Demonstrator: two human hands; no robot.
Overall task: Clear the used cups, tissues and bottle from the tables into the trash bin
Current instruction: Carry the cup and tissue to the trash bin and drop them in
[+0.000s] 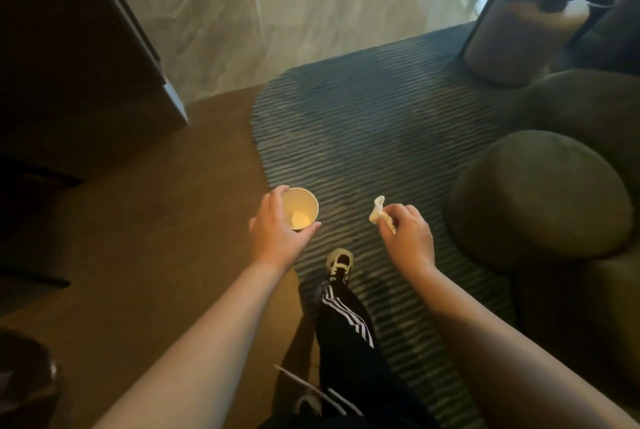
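My left hand [275, 226] grips a pale paper cup [300, 209] from the side, with the cup's open mouth facing up towards me; it looks empty. My right hand [408, 234] pinches a crumpled white tissue [378, 210] between fingers and thumb. Both hands are held out in front of me above the floor, near the edge of a striped rug [363, 138]. At the bottom left corner a dark round container with a shiny liner [27, 380] shows partly; I cannot tell for sure that it is the trash bin.
A dark cabinet [79, 58] stands at the left. Round olive poufs [540, 196] sit on the right, and a cylindrical table base [519, 30] rises at the back right. My leg and shoe [341, 262] step over the rug. Brown floor spreads to the left.
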